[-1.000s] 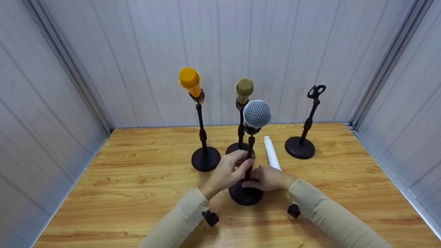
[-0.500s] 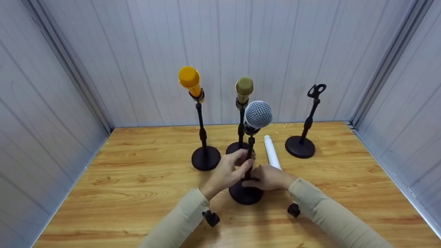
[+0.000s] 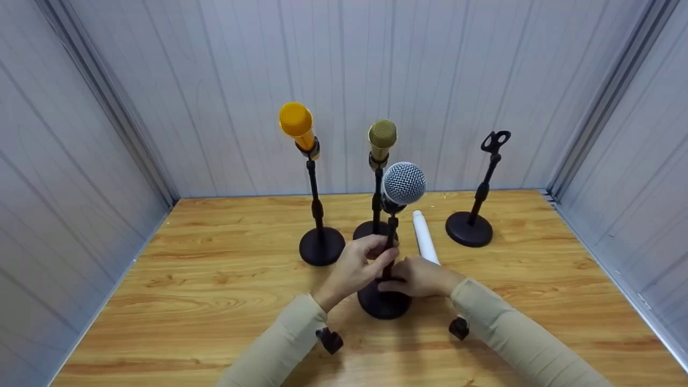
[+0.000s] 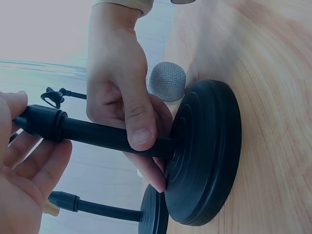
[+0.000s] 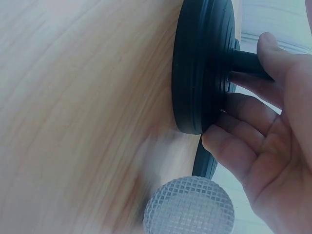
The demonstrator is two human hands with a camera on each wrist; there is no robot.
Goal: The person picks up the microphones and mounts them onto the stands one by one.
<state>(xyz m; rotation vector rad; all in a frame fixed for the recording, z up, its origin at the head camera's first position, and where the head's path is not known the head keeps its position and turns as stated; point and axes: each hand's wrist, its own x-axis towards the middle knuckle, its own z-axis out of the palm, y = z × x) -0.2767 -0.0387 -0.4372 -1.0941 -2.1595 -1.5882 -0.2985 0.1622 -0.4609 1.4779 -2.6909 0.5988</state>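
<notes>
A yellow microphone [image 3: 295, 119] stood left of a gold microphone [image 3: 382, 134]; a panelled wall [image 3: 231, 97] rose behind the wood-grain table [image 3: 215, 295].

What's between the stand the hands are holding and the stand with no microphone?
The head view shows a white microphone lying on the table there, with the right hand partly in between too, hiding its near end.

From above and behind the left grip [image 3: 356, 266] and right grip [image 3: 422, 278], the head view looks forward and down, well back, taking in the surface [image 3: 215, 290] and far wall [image 3: 236, 102]. The left wrist view, close and turned sideways, looks past the left grip to the right grip. The right wrist view, also close, is rolled oppositely; both share the round base [image 4: 207, 156] at the right grip.
</notes>
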